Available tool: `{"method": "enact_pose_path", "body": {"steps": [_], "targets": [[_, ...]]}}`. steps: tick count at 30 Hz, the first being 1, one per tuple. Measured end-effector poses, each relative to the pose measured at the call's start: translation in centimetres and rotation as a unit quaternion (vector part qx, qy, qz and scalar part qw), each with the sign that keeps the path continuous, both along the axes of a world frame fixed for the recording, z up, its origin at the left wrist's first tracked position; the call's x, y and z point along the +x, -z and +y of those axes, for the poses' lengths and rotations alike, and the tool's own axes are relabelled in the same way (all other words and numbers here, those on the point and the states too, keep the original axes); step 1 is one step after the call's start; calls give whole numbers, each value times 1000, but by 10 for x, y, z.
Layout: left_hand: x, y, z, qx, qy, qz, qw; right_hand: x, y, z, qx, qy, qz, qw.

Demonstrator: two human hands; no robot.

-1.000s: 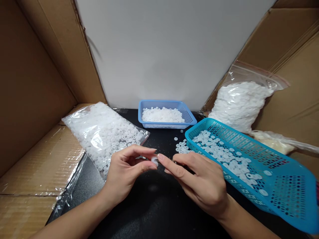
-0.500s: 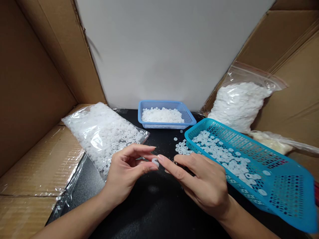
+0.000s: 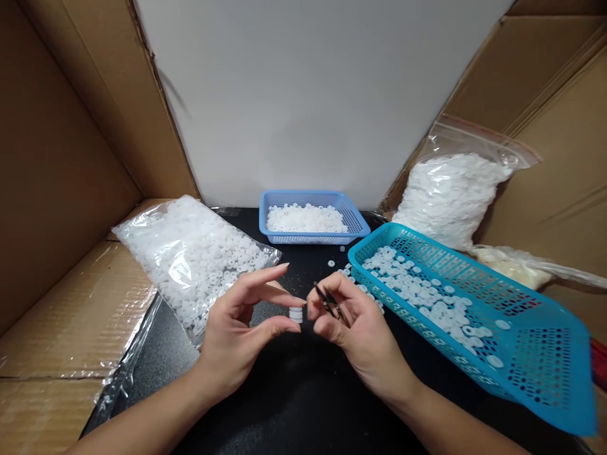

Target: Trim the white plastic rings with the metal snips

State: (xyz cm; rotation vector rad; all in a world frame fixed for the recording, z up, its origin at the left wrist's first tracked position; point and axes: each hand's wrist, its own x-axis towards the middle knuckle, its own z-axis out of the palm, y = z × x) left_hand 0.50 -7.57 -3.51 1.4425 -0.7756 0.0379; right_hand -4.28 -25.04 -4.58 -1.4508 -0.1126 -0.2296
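Between its thumb and a fingertip, my left hand [image 3: 233,332] pinches a small white ribbed plastic piece [image 3: 296,314], held on its side so its grooves show. My right hand [image 3: 363,325] is curled around a small black two-armed tool [image 3: 329,301]; whether it is snips or tweezers I cannot tell. The right fingertips are just to the right of the white piece, with a narrow gap between. Beyond the right hand stands a turquoise basket [image 3: 516,287] holding many white plastic rings [image 3: 439,303].
A blue basket [image 3: 315,239] of white pieces stands at the back. On the left lies a clear bag of white rings [image 3: 190,259]. A full zip bag [image 3: 443,196] leans against the cardboard [image 3: 559,151] on the right. Loose rings [image 3: 331,263] lie on the black table [image 3: 284,392].
My right hand has turned and drawn slightly back from the white piece, bringing the black tool into view. The left hand has tilted the piece so its ribbed side shows.
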Motion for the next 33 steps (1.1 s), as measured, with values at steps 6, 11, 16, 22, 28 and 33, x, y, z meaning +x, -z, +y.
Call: {"method": "enact_pose_path", "body": {"steps": [6, 11, 16, 22, 28, 33], "targets": [[4, 13, 4, 71, 3, -127, 989, 1, 2, 6, 118, -70, 88, 987], [4, 14, 3, 74, 9, -128, 989, 2, 2, 6, 179, -101, 172, 963], [2, 12, 0, 61, 26, -112, 991, 2, 6, 5, 192, -134, 175, 956], [3, 13, 1, 66, 23, -109, 992, 3, 6, 6, 194, -146, 152, 958], [0, 14, 1, 65, 21, -103, 992, 2, 1, 7, 227, -130, 176, 949], [0, 13, 1, 58, 19, -92, 994, 2, 2, 6, 244, -142, 186, 941]]}}
